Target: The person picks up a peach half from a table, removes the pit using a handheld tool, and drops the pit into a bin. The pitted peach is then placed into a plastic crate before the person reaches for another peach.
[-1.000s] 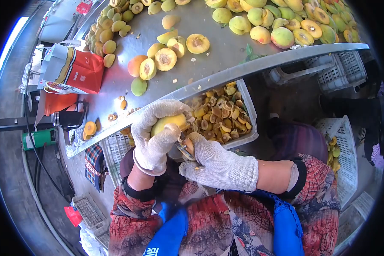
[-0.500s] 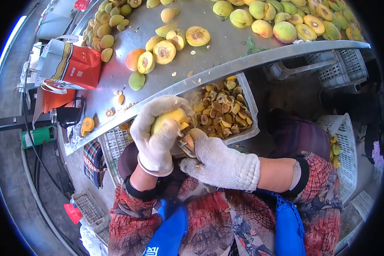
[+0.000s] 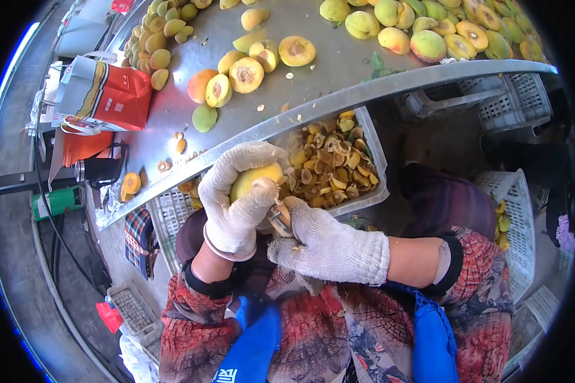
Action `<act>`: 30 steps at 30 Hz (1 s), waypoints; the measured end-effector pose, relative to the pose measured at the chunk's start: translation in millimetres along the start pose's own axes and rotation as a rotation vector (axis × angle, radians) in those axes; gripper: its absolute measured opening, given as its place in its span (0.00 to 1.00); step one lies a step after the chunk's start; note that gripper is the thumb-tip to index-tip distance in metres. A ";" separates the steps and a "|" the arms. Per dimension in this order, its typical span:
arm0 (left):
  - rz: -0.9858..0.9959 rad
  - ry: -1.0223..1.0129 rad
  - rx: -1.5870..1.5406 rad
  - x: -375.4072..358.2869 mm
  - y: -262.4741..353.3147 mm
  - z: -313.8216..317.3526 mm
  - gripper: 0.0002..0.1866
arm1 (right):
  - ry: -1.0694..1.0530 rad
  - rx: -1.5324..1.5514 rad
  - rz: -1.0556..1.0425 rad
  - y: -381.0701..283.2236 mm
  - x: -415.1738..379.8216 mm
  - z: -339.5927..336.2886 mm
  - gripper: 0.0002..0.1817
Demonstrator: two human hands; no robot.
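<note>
In the head view my left hand point(image 3: 227, 217), in a whitish knit glove, is curled round a yellow peach point(image 3: 254, 180). Its thumb lies along the near side of the fruit. My right hand point(image 3: 335, 246), gloved too, grips a small knife point(image 3: 280, 220) with a brownish handle, just right of the peach. Fingers hide most of the tool, and whether its tip touches the flesh cannot be made out. Beyond both hands, a pale crate point(image 3: 378, 143) holds many brown and yellow fruit scraps point(image 3: 335, 163).
Cut peach halves point(image 3: 246, 75) lie on the metal table point(image 3: 332, 73), whose raised edge curves in front of me. Piles of peaches point(image 3: 390, 25) sit farther back. A red bag point(image 3: 124, 96) and a dark flask point(image 3: 99, 171) stand left. Another crate point(image 3: 511, 230) is at my right.
My left hand and the peach have turned slightly, and more of the fruit's smooth side shows. The knife has shifted a little in my right hand. Both hands stay close together.
</note>
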State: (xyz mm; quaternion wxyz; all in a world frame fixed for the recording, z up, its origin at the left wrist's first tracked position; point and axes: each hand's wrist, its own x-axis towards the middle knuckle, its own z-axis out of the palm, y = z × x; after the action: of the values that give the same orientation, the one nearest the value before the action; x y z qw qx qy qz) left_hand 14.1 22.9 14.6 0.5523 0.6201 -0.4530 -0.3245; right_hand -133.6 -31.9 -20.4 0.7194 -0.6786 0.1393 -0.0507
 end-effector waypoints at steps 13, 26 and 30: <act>-0.411 -0.276 0.027 20.3 10.8 -14.9 0.23 | -0.027 -0.335 0.086 3.2 3.4 -1.2 0.25; -0.359 -0.018 -0.418 3.4 -7.9 5.6 0.24 | -0.252 0.326 0.385 -28.7 1.3 -24.4 0.18; -0.269 0.072 -0.465 2.9 -14.5 8.0 0.25 | 0.036 -0.221 0.046 -10.6 5.0 -14.0 0.17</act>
State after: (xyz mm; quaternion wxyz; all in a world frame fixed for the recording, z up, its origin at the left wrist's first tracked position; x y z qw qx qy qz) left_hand 10.9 16.8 -0.7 0.6475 0.5424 -0.2600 -0.4679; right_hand -131.4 -47.4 -11.1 0.6385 -0.7494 0.1726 -0.0309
